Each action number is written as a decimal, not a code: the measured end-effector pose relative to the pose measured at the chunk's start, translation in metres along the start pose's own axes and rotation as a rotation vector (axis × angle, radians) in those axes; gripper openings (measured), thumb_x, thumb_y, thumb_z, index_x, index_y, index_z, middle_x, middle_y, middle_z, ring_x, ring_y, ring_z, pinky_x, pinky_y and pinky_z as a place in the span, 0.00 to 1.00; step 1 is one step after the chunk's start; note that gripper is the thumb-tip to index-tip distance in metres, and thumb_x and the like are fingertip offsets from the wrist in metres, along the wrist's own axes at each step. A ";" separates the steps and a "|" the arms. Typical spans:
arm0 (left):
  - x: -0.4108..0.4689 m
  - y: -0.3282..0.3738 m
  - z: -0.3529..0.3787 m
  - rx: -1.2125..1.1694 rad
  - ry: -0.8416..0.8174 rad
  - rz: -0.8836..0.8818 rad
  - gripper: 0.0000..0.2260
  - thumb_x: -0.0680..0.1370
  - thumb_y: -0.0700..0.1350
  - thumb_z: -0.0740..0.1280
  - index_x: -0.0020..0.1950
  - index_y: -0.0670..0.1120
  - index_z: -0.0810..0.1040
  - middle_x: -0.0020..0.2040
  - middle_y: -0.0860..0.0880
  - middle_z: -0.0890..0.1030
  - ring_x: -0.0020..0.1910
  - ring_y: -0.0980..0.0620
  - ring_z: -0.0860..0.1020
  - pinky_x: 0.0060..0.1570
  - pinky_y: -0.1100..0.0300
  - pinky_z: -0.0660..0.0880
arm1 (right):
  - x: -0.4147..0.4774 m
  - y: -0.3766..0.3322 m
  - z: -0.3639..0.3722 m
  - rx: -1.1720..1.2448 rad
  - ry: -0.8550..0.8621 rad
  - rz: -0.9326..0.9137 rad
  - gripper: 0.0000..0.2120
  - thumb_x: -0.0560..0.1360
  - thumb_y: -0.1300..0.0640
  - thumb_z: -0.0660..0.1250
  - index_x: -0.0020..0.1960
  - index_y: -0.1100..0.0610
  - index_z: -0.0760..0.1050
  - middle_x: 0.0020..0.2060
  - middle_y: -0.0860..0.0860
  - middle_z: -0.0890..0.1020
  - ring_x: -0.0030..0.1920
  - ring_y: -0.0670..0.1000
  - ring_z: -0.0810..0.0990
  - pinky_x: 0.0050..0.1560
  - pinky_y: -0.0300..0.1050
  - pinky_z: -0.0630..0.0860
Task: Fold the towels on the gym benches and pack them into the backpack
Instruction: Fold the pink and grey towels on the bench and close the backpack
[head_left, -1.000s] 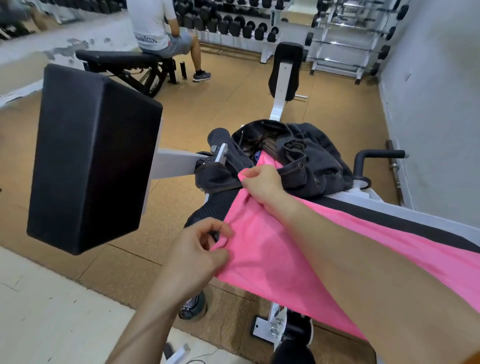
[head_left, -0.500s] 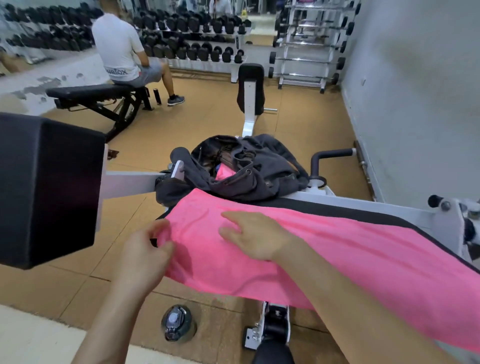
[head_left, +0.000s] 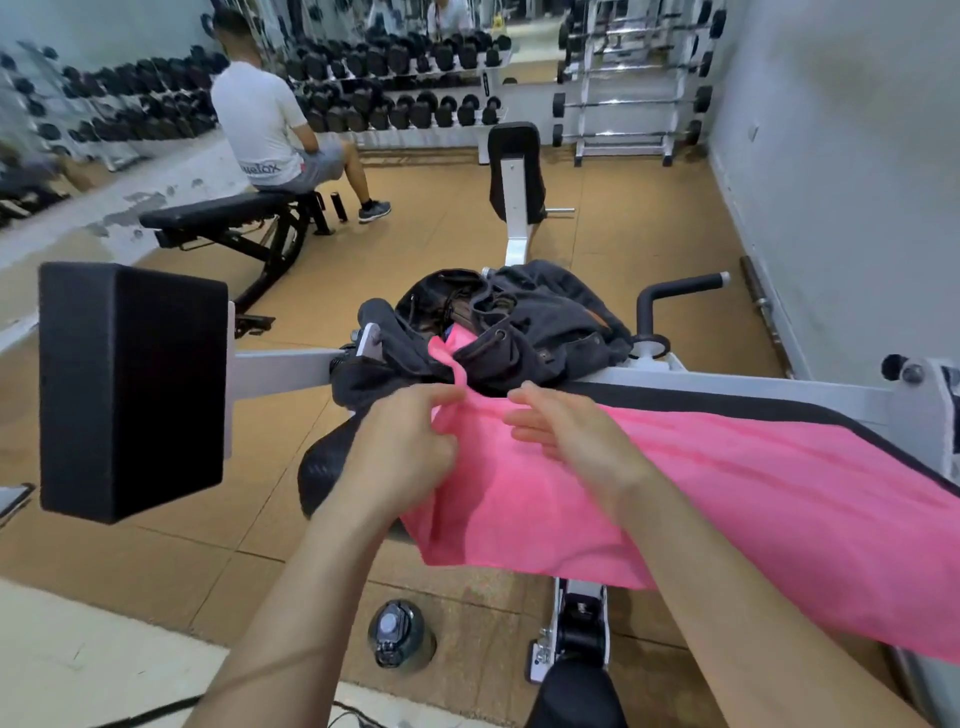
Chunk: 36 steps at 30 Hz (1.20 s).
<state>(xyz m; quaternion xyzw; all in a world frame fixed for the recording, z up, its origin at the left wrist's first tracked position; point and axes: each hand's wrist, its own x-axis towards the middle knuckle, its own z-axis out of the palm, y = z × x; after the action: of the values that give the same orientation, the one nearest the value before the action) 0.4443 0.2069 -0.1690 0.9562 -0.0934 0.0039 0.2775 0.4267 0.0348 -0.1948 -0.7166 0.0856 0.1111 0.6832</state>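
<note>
a: head view, the only one we have. where's the towel?
b: the pink towel (head_left: 727, 493) lies spread along the bench (head_left: 322, 467) and covers most of its black padding. its near edge hangs over the side toward the camera. only a dark strip of padding shows along the far edge and at the left end
a: and the backpack?
b: the backpack (head_left: 550, 322) is dark grey and sits slumped at the far left end of the same bench, with its mouth open. the towel's far left corner reaches right up to it. some pink cloth (head_left: 460, 335) shows in the opening, and i can't tell whether that's a separate towel or part of this one
a: hands?
b: the left hand (head_left: 410, 447) has its fingers curled and pinches the towel's left edge near that far corner, bunching the cloth. the right hand (head_left: 566, 431) lies on top of the towel just beside it, fingers fairly straight and pointing left, gripping nothing
a: anything around them?
b: a water bottle (head_left: 400, 634) stands on the tan floor (head_left: 649, 234) below the left forearm. a big black pad block (head_left: 130, 389) sticks out at the left on a white arm. farther back a person (head_left: 265, 119) sits on a second bench (head_left: 218, 210) by a dumbbell rack (head_left: 415, 93)
</note>
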 end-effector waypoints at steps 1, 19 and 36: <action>-0.008 0.016 0.005 -0.018 -0.056 0.087 0.26 0.67 0.36 0.63 0.62 0.56 0.79 0.55 0.53 0.83 0.51 0.49 0.79 0.49 0.59 0.74 | 0.005 -0.004 -0.004 0.116 -0.006 0.069 0.11 0.81 0.49 0.60 0.56 0.53 0.78 0.50 0.53 0.83 0.51 0.51 0.81 0.49 0.40 0.74; -0.055 0.054 0.075 -0.321 -0.112 0.206 0.14 0.73 0.45 0.64 0.56 0.57 0.78 0.41 0.60 0.75 0.39 0.63 0.73 0.42 0.67 0.69 | 0.060 0.004 -0.061 -0.452 0.268 -0.029 0.21 0.73 0.72 0.54 0.52 0.54 0.81 0.35 0.44 0.75 0.32 0.43 0.72 0.31 0.35 0.70; -0.087 0.212 0.166 -0.664 -0.523 0.486 0.22 0.75 0.39 0.64 0.66 0.57 0.73 0.56 0.60 0.78 0.52 0.65 0.75 0.53 0.67 0.73 | -0.050 0.030 -0.251 -0.447 0.283 0.156 0.32 0.73 0.72 0.62 0.73 0.50 0.68 0.60 0.54 0.79 0.55 0.55 0.80 0.55 0.47 0.79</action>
<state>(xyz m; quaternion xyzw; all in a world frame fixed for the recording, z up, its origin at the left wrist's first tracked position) 0.3131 -0.0416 -0.2021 0.7355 -0.3768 -0.2018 0.5257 0.3814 -0.2187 -0.1995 -0.8493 0.2087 0.0785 0.4786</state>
